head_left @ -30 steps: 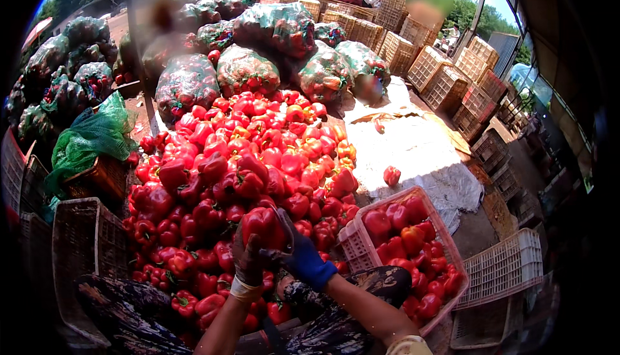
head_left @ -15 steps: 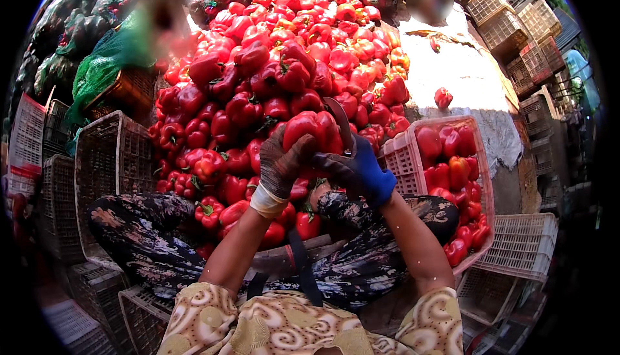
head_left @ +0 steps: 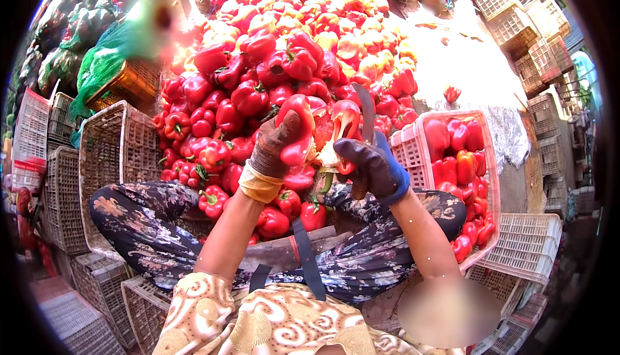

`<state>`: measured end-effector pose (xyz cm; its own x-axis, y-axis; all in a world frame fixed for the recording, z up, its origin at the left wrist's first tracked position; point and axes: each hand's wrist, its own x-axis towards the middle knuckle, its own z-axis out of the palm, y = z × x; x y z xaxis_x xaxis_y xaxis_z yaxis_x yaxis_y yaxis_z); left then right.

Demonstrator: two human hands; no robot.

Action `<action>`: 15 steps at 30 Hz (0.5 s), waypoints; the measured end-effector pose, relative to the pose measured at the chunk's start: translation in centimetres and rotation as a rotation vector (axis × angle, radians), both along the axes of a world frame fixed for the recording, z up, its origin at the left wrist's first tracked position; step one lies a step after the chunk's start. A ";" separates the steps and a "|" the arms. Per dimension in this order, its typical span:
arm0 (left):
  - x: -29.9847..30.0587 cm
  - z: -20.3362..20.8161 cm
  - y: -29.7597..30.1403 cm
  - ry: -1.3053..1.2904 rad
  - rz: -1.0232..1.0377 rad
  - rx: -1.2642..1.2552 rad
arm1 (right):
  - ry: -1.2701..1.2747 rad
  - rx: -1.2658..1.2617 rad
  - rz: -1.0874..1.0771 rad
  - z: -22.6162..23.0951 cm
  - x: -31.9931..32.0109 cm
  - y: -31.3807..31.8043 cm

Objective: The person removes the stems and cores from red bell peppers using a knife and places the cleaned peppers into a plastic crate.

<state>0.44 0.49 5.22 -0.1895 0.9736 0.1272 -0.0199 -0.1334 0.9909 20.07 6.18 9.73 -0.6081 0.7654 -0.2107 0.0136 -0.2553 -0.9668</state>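
Observation:
My left hand [head_left: 275,148], in a dirty dark work glove with a pale cuff, is closed around one red bell pepper half [head_left: 301,129]. A second pepper piece [head_left: 347,115] is split away from it, its pale inside and seed core showing and a green stem [head_left: 327,181] hanging below. My right hand [head_left: 378,171], in a blue glove with a dark palm, grips a knife [head_left: 367,113], its curved blade pointing up; thumb and fingers also touch the second piece. Directly beyond both hands rises a big heap of whole red bell peppers [head_left: 252,97].
To the right stands a pink crate [head_left: 418,155] filled with red peppers. A weathered plastic crate [head_left: 103,161] is at left. Stacked crates [head_left: 523,242] line both sides. Stuffed net sacks [head_left: 64,26] and green netting [head_left: 106,61] lie far left. One loose pepper [head_left: 452,93] rests on sunlit sheeting.
The whole pepper between my hands has come apart into two pieces, exposing its inside. My right hand has shifted slightly right with the knife, and the hands are farther apart.

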 end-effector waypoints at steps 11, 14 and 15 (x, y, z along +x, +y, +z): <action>1.4 -5.1 -0.3 0.407 0.027 0.319 | 0.201 0.237 -0.207 -2.3 -2.4 -0.3; 2.7 -3.7 -0.4 -0.663 -0.081 -0.246 | 0.037 0.514 -0.135 -2.3 -2.2 -0.6; 2.4 -4.0 -0.4 -0.416 -0.112 -0.255 | 0.023 0.573 -0.126 -2.4 -2.0 -0.8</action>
<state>2.85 0.04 1.23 -0.0660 0.9811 -0.1821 -0.4204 0.1382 0.8968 18.05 5.43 7.36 -0.5044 0.8199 0.2706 -0.0060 0.3101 -0.9507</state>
